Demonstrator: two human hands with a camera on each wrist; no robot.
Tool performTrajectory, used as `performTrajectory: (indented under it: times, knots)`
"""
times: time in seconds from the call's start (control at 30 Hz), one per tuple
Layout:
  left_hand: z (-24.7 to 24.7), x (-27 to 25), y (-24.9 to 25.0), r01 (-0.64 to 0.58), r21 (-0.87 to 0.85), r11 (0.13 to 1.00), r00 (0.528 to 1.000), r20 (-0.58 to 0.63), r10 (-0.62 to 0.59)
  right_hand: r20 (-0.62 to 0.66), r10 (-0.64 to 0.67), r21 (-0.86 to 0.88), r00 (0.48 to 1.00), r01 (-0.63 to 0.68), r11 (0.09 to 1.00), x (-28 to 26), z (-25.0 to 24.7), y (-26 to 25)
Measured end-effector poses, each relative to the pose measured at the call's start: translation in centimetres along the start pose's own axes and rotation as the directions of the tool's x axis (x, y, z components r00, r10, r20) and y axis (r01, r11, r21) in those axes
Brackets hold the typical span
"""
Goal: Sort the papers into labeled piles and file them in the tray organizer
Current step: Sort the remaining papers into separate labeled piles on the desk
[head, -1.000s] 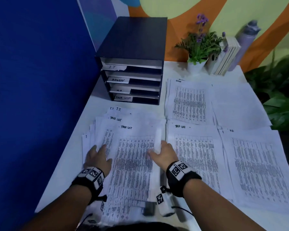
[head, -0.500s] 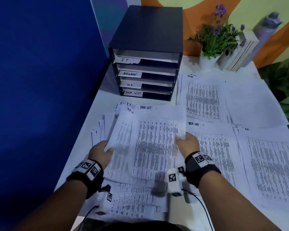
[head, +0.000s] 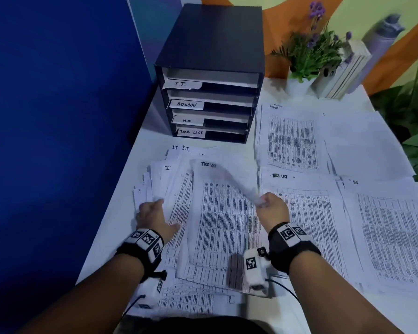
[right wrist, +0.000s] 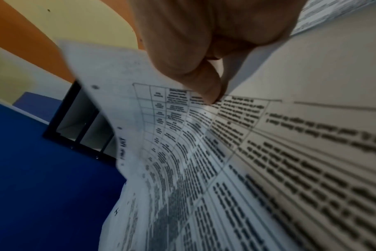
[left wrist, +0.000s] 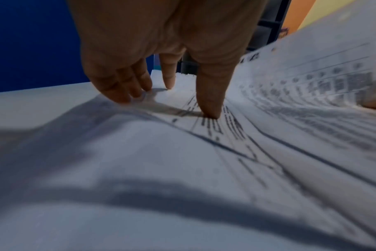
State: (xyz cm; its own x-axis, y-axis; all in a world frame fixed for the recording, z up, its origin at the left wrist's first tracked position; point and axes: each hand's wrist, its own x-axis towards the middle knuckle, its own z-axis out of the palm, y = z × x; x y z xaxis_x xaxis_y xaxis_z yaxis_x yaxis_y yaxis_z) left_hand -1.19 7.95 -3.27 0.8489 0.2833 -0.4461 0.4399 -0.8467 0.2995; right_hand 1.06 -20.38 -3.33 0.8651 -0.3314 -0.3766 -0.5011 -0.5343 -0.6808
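Here the right hand (head: 272,208) pinches the right edge of a printed sheet (head: 225,213) headed "TASK LIST", thumb and fingers (right wrist: 206,88) closed on the paper so that its upper corner curls up off the unsorted stack (head: 169,189) — the sheet bows and blurs where it lifts. The left hand (head: 155,216) lies flat on that stack at about 9 o'clock from the sheet, fingers (left wrist: 210,101) straight and spread, tips pressing the pages down. At 12 o'clock stands the black tray organizer (head: 210,75), its four slots labelled I.T., ADMIN, H.R and TASK LIST from the top down. At 3 o'clock of the hands, sorted piles cover the white surface (head: 116,227): a TASK LIST pile (head: 309,213) just beside the right hand, an H.R pile (head: 391,237) further right, and an ADMIN pile (head: 292,138) behind.
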Motion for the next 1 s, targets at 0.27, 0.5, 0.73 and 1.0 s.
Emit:
performTrajectory:
  times: [0.27, 0.5, 0.73, 1.0]
  knots:
    - [0.5, 0.8, -0.5, 0.025, -0.128, 0.991, 0.999, 0.024, -0.023, 0.1, -0.019, 0.022, 0.995, 0.017, 1.0, -1.1, 1.3, 1.5]
    - [-0.8, -0.2, -0.8, -0.038, -0.418, 0.908, 0.999, -0.039, 0.024, 0.064, 0.093, 0.22, 0.994, -0.104, 0.97, -0.4, -1.9, 0.7]
    - [-1.7, -1.8, -0.5, -0.13, -0.635, 0.761, 0.988, -0.146, 0.047, 0.131, 0.005, 0.517, 0.991, -0.072, 0.853, -1.2, -1.4, -0.6]
    - [-1.5, -1.5, -0.3, -0.128, -0.615, 0.778, 0.991, -0.101, 0.083, 0.331, -0.015, 0.754, 0.944, -0.255, 0.605, -2.3, -2.2, -2.0]
